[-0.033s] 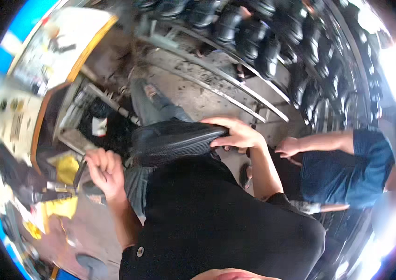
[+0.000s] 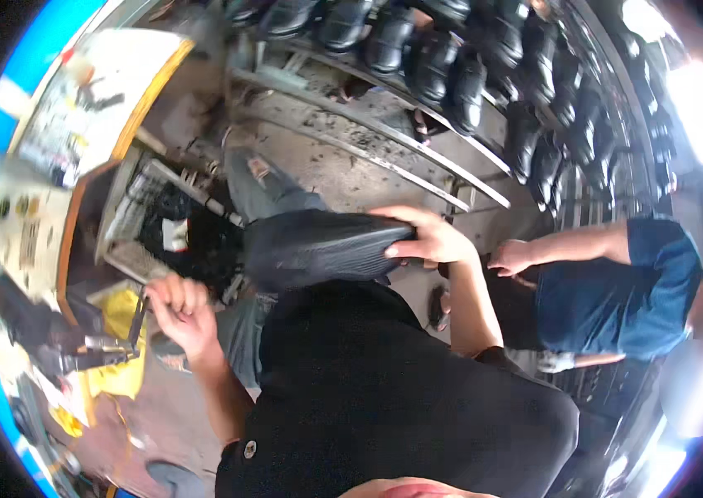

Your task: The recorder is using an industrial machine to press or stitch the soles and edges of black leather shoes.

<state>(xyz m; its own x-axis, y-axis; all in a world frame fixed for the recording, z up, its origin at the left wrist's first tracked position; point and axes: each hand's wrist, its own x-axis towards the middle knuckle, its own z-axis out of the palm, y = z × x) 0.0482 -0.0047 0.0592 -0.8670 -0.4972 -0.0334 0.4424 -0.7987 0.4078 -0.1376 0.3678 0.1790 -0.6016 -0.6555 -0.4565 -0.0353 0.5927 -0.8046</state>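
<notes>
One right hand [image 2: 436, 241], right of centre — thumb and fingers grasping black shoe [image 2: 322, 249], left hand [image 2: 185, 315], centre left — fingers curled at dark lever [image 2: 139, 324], grip unclear

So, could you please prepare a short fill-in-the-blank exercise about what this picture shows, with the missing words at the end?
1. The black shoe is held in the person's ____ hand.
2. A thin dark lever stands at the fingers of the person's ____ hand.
3. The other person, at the right of the picture, wears a dark ____ shirt.
4. The shoes on the rack are ____ in colour.

Missing words: right; left; blue; black.
</notes>
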